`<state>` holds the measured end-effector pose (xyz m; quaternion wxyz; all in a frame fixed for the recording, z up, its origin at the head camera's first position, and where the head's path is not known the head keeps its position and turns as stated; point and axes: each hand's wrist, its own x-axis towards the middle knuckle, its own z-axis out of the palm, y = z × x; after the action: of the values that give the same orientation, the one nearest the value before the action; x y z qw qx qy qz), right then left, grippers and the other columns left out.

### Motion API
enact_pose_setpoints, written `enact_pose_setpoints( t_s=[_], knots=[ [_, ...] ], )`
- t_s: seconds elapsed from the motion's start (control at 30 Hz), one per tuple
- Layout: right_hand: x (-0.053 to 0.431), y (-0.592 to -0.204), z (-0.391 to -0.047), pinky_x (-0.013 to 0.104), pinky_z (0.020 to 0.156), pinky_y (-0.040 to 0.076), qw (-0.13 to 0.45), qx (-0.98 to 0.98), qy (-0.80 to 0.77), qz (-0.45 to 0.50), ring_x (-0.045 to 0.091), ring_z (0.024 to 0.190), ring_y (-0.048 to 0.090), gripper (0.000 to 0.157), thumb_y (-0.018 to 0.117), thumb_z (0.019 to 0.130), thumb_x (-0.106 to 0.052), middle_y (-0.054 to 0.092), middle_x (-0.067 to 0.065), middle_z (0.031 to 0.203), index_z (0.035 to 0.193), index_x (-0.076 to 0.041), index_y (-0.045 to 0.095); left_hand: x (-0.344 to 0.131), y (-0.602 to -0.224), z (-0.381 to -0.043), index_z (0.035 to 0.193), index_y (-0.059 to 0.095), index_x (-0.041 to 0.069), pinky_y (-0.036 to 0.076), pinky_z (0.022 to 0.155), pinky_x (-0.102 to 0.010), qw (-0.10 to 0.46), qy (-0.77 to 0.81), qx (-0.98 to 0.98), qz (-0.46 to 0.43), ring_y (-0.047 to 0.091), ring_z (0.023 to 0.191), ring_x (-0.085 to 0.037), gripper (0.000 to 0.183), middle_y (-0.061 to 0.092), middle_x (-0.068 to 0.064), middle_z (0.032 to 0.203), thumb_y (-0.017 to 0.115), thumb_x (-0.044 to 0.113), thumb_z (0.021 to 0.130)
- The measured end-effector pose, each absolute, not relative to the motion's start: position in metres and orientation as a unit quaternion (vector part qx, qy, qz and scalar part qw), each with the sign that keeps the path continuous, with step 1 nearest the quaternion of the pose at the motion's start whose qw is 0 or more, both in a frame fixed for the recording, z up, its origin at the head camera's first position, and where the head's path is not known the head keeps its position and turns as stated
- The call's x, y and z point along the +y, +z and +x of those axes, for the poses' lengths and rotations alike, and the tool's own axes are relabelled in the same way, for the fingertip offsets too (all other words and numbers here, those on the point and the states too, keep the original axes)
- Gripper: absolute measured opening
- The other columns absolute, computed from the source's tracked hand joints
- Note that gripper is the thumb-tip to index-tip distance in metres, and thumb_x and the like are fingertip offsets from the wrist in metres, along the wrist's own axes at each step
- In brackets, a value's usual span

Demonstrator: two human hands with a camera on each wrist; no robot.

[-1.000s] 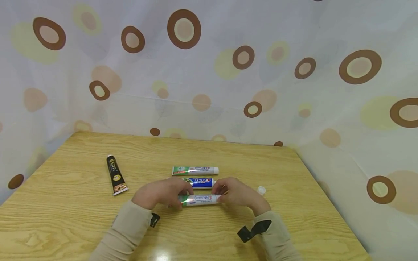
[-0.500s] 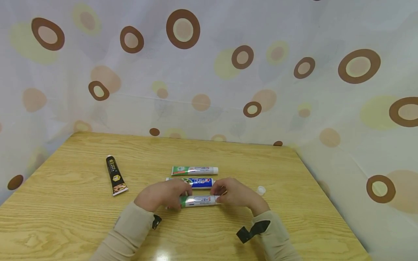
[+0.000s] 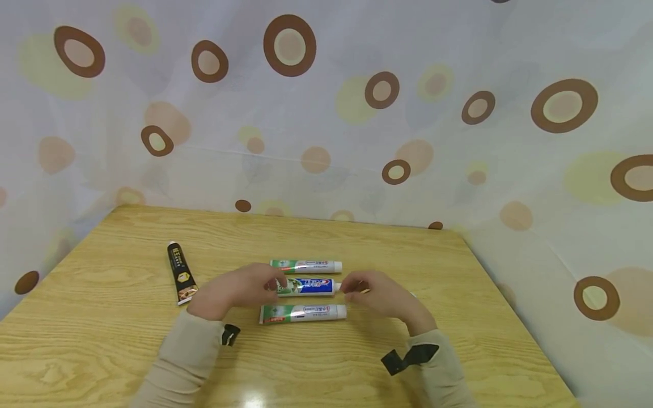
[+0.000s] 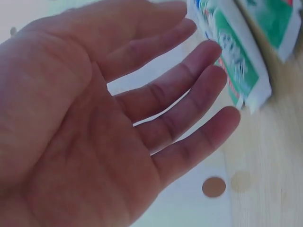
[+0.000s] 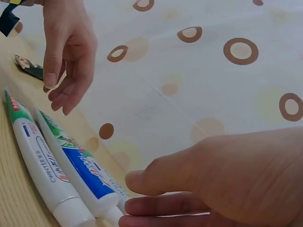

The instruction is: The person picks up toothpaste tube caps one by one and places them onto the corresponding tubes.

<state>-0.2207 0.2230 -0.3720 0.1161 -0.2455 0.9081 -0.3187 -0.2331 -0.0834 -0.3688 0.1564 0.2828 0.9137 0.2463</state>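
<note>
Three toothpaste tubes lie in a row in the head view: a green-and-white toothpaste tube (image 3: 311, 313) nearest the body, a blue Crest toothpaste tube (image 3: 312, 286) in the middle, and another green-and-white tube (image 3: 313, 266) behind. My left hand (image 3: 232, 292) is by the flat end of the blue tube, fingers loosely bent and holding nothing; the left wrist view shows its bare palm (image 4: 90, 127). At the blue tube's narrow white nozzle (image 5: 113, 215), my right hand (image 3: 382, 294) hovers with thumb and fingers apart, nothing between them.
A black toothpaste tube (image 3: 181, 272) lies at the left of the wooden table (image 3: 306, 368). A small white cap (image 3: 414, 294) peeks out behind the right hand, mostly hidden. Patterned sheeting (image 3: 326, 113) hangs behind the table and along its right side.
Both hands have let go of the nearest green-and-white tube, which stays on the table. They have moved apart and away from the body, up to the blue tube's ends.
</note>
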Motion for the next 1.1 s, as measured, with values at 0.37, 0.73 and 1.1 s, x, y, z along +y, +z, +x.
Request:
enact_pose_setpoints(
  t_s=[0.37,0.73,1.1],
  knots=[
    [0.26,-0.359,-0.219,0.038,0.089,0.054,0.047,0.898,-0.405,-0.166,0.028,0.101,0.067,0.019,0.057,0.101,-0.017,0.067,0.016,0.114,0.115,-0.007,0.067,-0.118,-0.361,-0.238,0.12,0.065,0.003,0.05,0.09,-0.045,0.071,0.234,0.931,0.271,0.061,0.107,-0.032,0.027,0.065,-0.017,0.115,0.057,0.0,0.094],
    [0.285,-0.352,-0.215,0.045,0.091,0.052,-0.004,0.915,-0.391,-0.102,0.03,0.11,0.063,0.022,0.056,0.101,-0.016,0.067,0.016,0.12,0.118,-0.004,0.066,-0.15,-0.361,-0.238,0.129,0.06,0.003,0.049,0.082,-0.05,-0.044,0.205,0.962,0.176,0.057,0.105,-0.04,0.037,0.061,-0.022,0.119,0.056,0.004,0.093],
    [0.292,-0.365,-0.218,0.054,0.095,0.047,0.055,0.944,-0.317,-0.08,0.039,0.114,0.058,0.028,0.06,0.097,-0.012,0.062,0.024,0.124,0.121,0.003,0.062,-0.17,-0.369,-0.241,0.138,0.05,-0.005,0.047,0.079,-0.063,-0.071,0.196,0.976,0.064,0.048,0.113,-0.059,0.048,0.05,-0.038,0.13,0.057,0.012,0.094]
  ],
)
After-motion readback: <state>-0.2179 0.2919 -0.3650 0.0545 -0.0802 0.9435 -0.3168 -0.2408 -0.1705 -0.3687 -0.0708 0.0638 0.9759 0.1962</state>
